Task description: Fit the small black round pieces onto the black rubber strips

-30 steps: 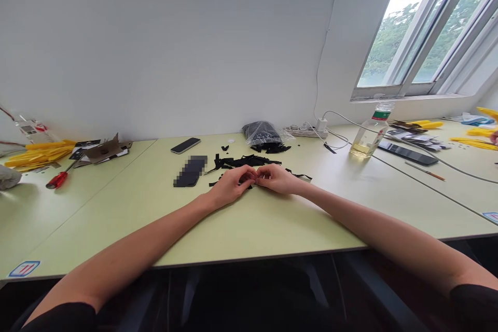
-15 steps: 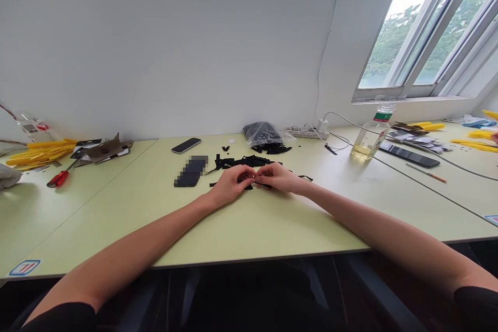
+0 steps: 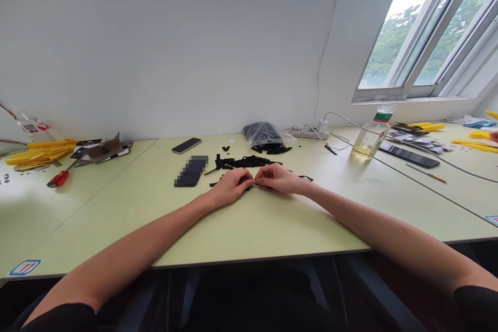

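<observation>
Left hand (image 3: 230, 187) and right hand (image 3: 278, 178) pinch a thin black strip (image 3: 264, 185) between their fingertips (its long axis runs sideways), just before a heap of black strips (image 3: 243, 162).

Thin black strip (image 3: 254, 183), pinched between the meeting fingertips (image 3: 251, 182) of the left hand (image 3: 231, 187) and the right hand (image 3: 278, 178), just above the pale green tabletop (image 3: 272, 223); most of its length hidden by the fingers. Just beyond, a loose, flat tangle of narrow black strips (image 3: 243, 162), matte and irregular, partly behind both hands. One narrow black end (image 3: 306, 178) poking out past the right hand. Farther back, a smaller scatter of short black offcuts (image 3: 270, 149), right beside a clear plastic bag (image 3: 262, 135) packed with more black pieces.
</observation>
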